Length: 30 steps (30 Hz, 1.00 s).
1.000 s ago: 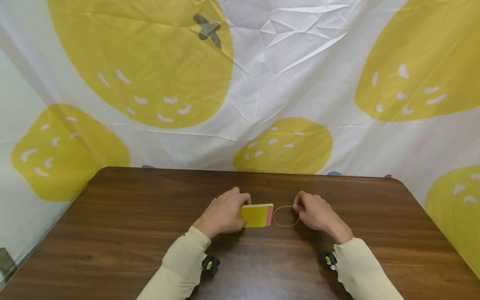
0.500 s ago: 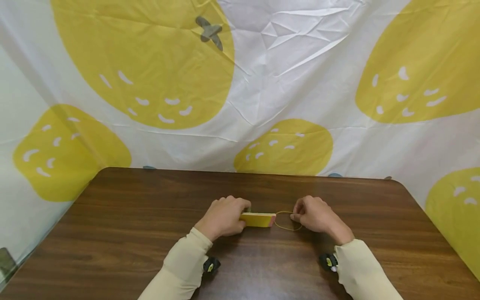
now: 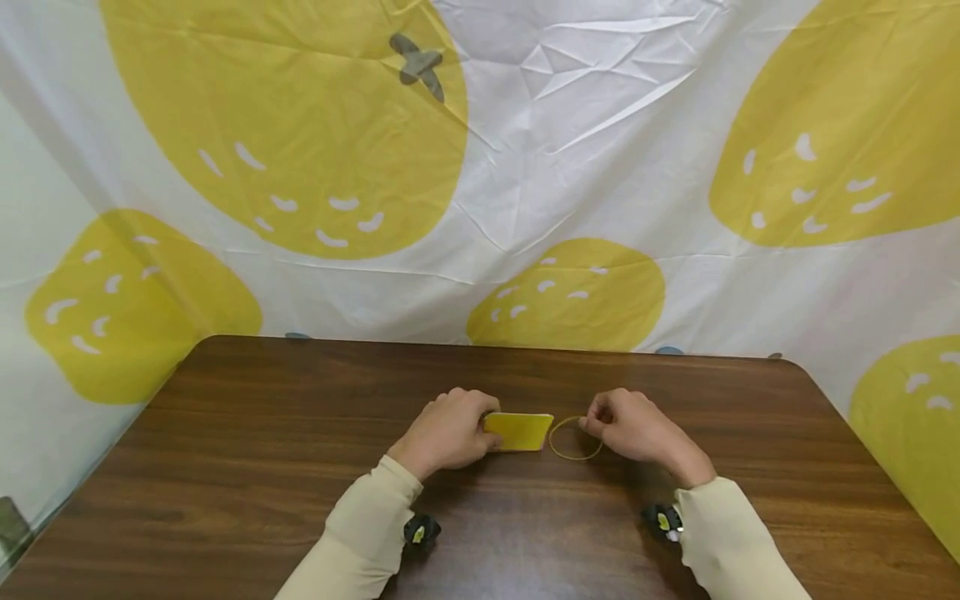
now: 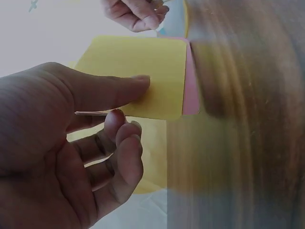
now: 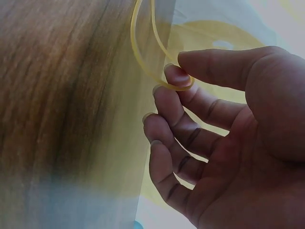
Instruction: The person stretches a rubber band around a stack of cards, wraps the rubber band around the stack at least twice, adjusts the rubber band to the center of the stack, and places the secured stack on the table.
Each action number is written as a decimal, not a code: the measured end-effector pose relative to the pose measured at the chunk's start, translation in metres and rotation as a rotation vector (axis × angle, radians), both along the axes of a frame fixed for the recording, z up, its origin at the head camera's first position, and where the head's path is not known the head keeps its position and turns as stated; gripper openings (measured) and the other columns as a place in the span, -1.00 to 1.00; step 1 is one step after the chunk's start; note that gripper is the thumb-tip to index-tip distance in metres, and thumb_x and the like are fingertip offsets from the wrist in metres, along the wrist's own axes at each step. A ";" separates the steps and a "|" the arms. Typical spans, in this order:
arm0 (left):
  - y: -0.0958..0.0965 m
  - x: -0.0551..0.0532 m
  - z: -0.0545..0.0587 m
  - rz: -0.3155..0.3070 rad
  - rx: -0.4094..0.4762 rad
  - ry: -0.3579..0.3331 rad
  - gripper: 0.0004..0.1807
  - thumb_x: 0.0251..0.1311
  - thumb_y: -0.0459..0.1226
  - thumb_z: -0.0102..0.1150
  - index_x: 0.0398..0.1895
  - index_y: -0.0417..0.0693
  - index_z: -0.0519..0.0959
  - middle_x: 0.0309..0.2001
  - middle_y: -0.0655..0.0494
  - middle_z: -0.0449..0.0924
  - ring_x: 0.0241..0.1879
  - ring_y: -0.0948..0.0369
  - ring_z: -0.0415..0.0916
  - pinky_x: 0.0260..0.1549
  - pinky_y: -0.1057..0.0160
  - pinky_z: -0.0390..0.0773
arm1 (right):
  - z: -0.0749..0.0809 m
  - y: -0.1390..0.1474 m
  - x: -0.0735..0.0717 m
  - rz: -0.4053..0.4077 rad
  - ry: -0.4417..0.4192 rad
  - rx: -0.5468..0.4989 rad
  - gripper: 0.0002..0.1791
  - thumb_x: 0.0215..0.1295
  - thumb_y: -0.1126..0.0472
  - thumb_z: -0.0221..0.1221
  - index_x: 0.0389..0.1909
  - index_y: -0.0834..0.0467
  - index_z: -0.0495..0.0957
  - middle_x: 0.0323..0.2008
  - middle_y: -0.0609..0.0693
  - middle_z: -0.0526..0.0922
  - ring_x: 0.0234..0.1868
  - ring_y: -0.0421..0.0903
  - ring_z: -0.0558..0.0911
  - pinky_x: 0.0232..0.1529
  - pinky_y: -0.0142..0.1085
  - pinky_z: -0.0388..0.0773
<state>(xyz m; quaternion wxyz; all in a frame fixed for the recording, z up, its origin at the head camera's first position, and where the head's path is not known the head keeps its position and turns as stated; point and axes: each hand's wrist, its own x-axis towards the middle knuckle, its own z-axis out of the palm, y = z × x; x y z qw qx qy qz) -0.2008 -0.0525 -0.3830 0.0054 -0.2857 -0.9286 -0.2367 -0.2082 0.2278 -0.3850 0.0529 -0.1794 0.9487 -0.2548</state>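
Left hand (image 3: pixel 450 429) re-tilted its pinched yellow-and-pink card stack (image 3: pixel 521 432); right hand's fingers pinched a thin yellow rubber band (image 5: pixel 135 47) beside it (not around).

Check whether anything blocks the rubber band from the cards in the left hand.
Nothing visible: the rubber band, pinched by the right hand, is right beside the free end of the yellow-and-pink cards; whether they touch is unclear.

Left hand (image 4: pixel 52 155) holds a yellow card (image 4: pixel 138 62), thumb laid across its face, other fingers curled near its lower edge. Pink card (image 4: pixel 190 90) protrudes behind, along the edge the thumb points toward. Beyond: right hand (image 4: pixel 136 13), partly cropped, near a thin yellow band (image 4: pixel 186 19). Wood-grain tabletop (image 4: pixel 252 95) alongside.
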 end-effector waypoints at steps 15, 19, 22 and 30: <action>0.003 0.000 -0.003 0.022 -0.001 -0.011 -0.86 0.08 -0.27 0.44 -0.33 -0.02 0.65 -0.51 0.23 0.52 -0.56 0.23 0.42 -0.59 0.22 0.43 | 0.004 0.000 0.000 0.019 0.016 -0.026 -0.79 0.41 0.18 0.24 -0.47 0.07 0.60 -0.53 -0.17 0.55 -0.55 -0.20 0.42 -0.45 -0.28 0.37; 0.004 0.000 -0.004 0.018 0.008 0.008 -0.87 0.08 -0.28 0.44 -0.41 -0.01 0.61 -0.55 0.24 0.49 -0.59 0.23 0.40 -0.61 0.22 0.41 | 0.007 0.001 0.000 0.020 0.007 -0.060 -0.80 0.43 0.16 0.23 -0.43 0.08 0.62 -0.50 -0.15 0.55 -0.53 -0.19 0.41 -0.44 -0.29 0.36; 0.005 0.000 -0.004 0.014 0.011 0.014 -0.85 0.09 -0.29 0.43 -0.45 -0.01 0.59 -0.58 0.25 0.47 -0.60 0.23 0.39 -0.62 0.23 0.39 | 0.007 0.003 -0.002 0.029 0.013 -0.124 -0.79 0.45 0.14 0.22 -0.41 0.11 0.63 -0.46 -0.12 0.57 -0.46 -0.18 0.42 -0.40 -0.30 0.38; 0.006 -0.002 -0.005 -0.003 0.011 0.028 -0.82 0.11 -0.27 0.45 -0.49 0.01 0.58 -0.60 0.26 0.43 -0.62 0.26 0.35 -0.65 0.27 0.34 | 0.015 0.009 -0.002 -0.039 -0.075 -0.437 -0.70 0.53 0.10 0.14 -0.12 0.30 0.62 -0.14 0.13 0.65 -0.20 0.01 0.53 -0.21 -0.25 0.48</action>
